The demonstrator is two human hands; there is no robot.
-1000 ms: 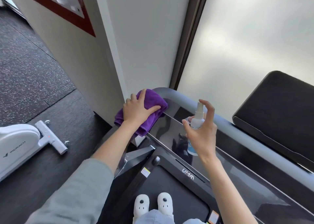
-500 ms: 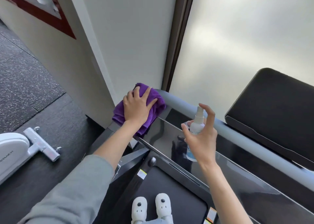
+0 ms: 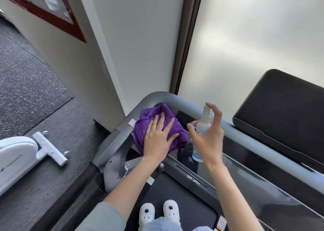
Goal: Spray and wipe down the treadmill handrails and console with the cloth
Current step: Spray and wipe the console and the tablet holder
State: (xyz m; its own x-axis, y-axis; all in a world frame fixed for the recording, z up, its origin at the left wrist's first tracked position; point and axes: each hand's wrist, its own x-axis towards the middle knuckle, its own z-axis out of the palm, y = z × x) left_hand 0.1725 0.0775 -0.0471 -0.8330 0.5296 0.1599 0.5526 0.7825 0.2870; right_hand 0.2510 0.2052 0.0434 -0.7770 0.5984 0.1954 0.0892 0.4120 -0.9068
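My left hand (image 3: 158,139) presses flat on a purple cloth (image 3: 150,124) at the left end of the treadmill's glossy black console (image 3: 228,164), just inside the corner of the grey handrail (image 3: 157,96). My right hand (image 3: 210,141) holds a small white spray bottle (image 3: 201,131) upright over the console, index finger raised above the nozzle. The grey handrail bends at the left corner and runs off to the right behind the bottle.
A white wall and a frosted window stand close behind the rail. A black padded panel (image 3: 284,115) sits at the right. A white exercise machine (image 3: 22,153) lies on the dark floor to the left. My white shoes (image 3: 157,213) stand on the treadmill belt.
My left hand has slid the cloth off the rail's left corner down and right onto the console end. The grey corner of the rail now shows. The right hand holds the bottle much as before.
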